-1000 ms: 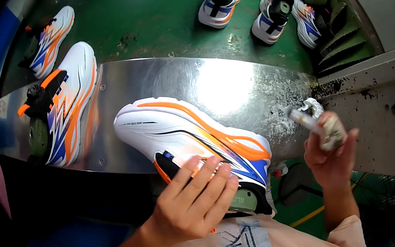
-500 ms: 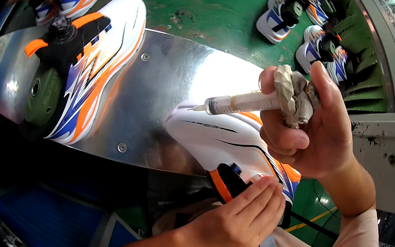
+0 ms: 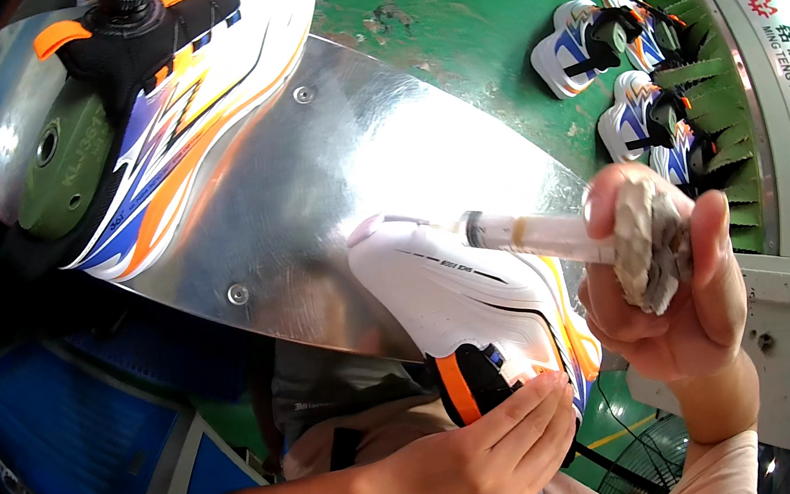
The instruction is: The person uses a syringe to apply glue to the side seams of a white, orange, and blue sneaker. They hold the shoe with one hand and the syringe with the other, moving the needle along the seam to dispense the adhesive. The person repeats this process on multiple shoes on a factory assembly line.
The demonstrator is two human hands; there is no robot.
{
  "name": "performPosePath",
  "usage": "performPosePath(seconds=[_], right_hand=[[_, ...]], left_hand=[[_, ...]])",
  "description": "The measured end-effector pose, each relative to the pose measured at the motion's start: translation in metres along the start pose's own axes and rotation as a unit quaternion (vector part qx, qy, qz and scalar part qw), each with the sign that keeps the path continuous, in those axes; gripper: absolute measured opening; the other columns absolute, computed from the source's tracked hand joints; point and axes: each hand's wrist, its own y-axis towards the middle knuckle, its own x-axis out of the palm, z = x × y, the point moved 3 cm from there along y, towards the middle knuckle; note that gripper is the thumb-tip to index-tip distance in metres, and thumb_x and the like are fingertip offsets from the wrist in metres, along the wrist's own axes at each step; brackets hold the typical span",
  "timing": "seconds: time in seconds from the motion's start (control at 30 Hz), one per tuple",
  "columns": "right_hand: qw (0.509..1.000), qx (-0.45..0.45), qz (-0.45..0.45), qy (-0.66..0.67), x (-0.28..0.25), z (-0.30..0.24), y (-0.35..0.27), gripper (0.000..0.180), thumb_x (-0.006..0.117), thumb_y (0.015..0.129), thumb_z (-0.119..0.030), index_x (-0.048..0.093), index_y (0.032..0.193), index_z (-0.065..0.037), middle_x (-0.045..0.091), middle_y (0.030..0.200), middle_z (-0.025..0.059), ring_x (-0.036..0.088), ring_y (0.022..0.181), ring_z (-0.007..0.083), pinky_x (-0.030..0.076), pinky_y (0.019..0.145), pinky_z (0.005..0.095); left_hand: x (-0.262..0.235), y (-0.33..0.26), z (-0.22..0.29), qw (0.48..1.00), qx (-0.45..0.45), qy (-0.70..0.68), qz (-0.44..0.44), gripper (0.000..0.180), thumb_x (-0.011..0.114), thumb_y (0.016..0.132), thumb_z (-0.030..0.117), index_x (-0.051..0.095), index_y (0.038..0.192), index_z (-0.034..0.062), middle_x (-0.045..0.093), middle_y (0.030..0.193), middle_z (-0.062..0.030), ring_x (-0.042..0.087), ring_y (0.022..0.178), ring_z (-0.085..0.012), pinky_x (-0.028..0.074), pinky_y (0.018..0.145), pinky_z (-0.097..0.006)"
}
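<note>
My left hand (image 3: 493, 454) is closed on a white sneaker (image 3: 435, 277) with orange, blue and black markings, gripping it near the collar and lacing. The sneaker's toe points away, over the metal plate. In my right hand (image 3: 673, 324) is a clear syringe (image 3: 545, 234), held roughly level above the sneaker's side. Its narrow tip points left toward the toe and looks apart from the shoe. A crumpled greyish-white wad (image 3: 655, 246) covers the syringe's plunger end, between my fingers and thumb. Some yellowish matter shows inside the barrel.
A similar sneaker (image 3: 192, 164) on a green shoe last (image 3: 66, 167) stands at the left of the shiny metal plate (image 3: 351, 152). Several lasted sneakers (image 3: 579, 49) sit on the green surface beyond, by a machine opening with green strip curtains (image 3: 718, 100). Blue panels (image 3: 69, 444) lie lower left.
The view has shifted. My right hand has drawn the syringe back to the right and slightly down, away from the sneaker's toe. My left hand keeps its hold on the sneaker.
</note>
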Motion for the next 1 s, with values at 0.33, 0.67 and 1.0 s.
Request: performPosePath(seconds=[0.33,0.67,1.0], right_hand=[[0.987,-0.066,0.084,0.123,-0.040,0.047,-0.078,0.073,0.049,0.087,-0.062,0.044,0.111,0.007,0.051,0.075,0.0068,0.045,0.057,0.0098,0.036,0.051,0.0235],[0.977,-0.056,0.102,0.178,-0.047,0.089,-0.136,0.071,0.052,0.085,-0.062,0.045,0.115,0.003,0.053,0.081,0.0057,0.048,0.064,0.0088,0.038,0.057,0.0223],[0.964,-0.088,0.092,0.233,-0.058,0.113,-0.174,0.073,0.051,0.084,-0.063,0.045,0.114,0.003,0.055,0.082,0.0069,0.053,0.069,0.0097,0.042,0.059,0.0219]], left_hand=[[-0.004,0.006,0.001,0.997,-0.033,-0.054,-0.036,0.020,0.055,0.084,0.012,0.065,0.099,0.0036,0.066,0.105,-0.0110,0.064,0.100,-0.0248,0.048,0.095,-0.038],[-0.003,0.016,0.008,0.996,-0.063,-0.014,-0.066,0.017,0.062,0.079,0.009,0.067,0.095,0.0073,0.068,0.100,-0.0096,0.065,0.100,-0.0273,0.049,0.093,-0.042],[-0.003,0.027,0.011,0.993,-0.062,0.002,-0.098,0.017,0.063,0.080,0.005,0.065,0.096,0.0051,0.067,0.102,-0.0134,0.063,0.101,-0.0330,0.050,0.091,-0.049]])
